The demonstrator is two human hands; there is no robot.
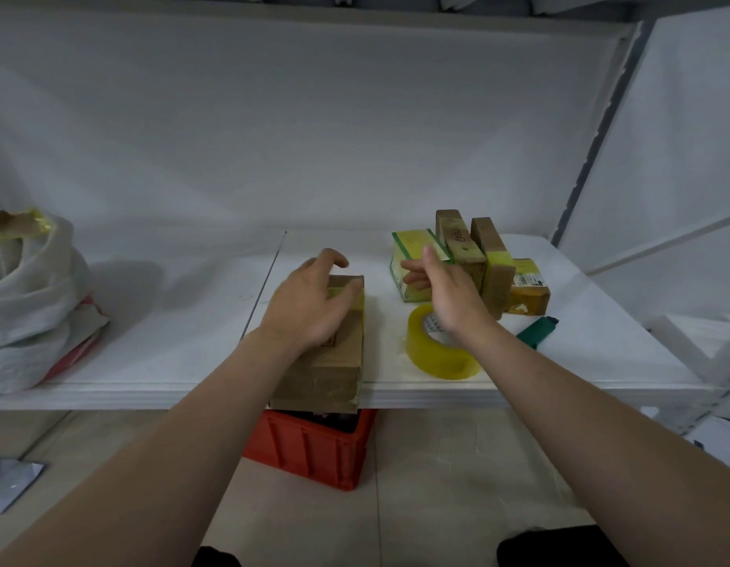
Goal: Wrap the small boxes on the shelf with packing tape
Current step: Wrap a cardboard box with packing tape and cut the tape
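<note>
Brown cardboard box [334, 362] lies flat at the front edge of the white shelf board [170, 321], with its near end level with the lip and a band of yellow tape across its far end.

Items by size:
- White shelf board: carries all task items. A grey metal upright stands at its right.
- White plastic sack [31, 304]: slumped at the left end of the board, well apart from the boxes.
- Red plastic crate [314, 448]: on the floor, below the board and under the box.
- Left hand [310, 304]: palm on top of the box, fingers bent over its far end, thumb on the yellow band.
- Right hand [445, 288]: raised edge-on above the tape roll, fingers loosely extended and holding nothing.
- Green-and-yellow box [412, 243]: behind the right hand, touching two upright brown taped boxes [457, 239].
- Small yellow-taped box [529, 292]: just beside these, to the right.
- Roll of yellowish clear packing tape [437, 354]: lying flat near the front edge, right of the brown cardboard box.
- Green cutter [537, 330]: lying right of the roll.
</note>
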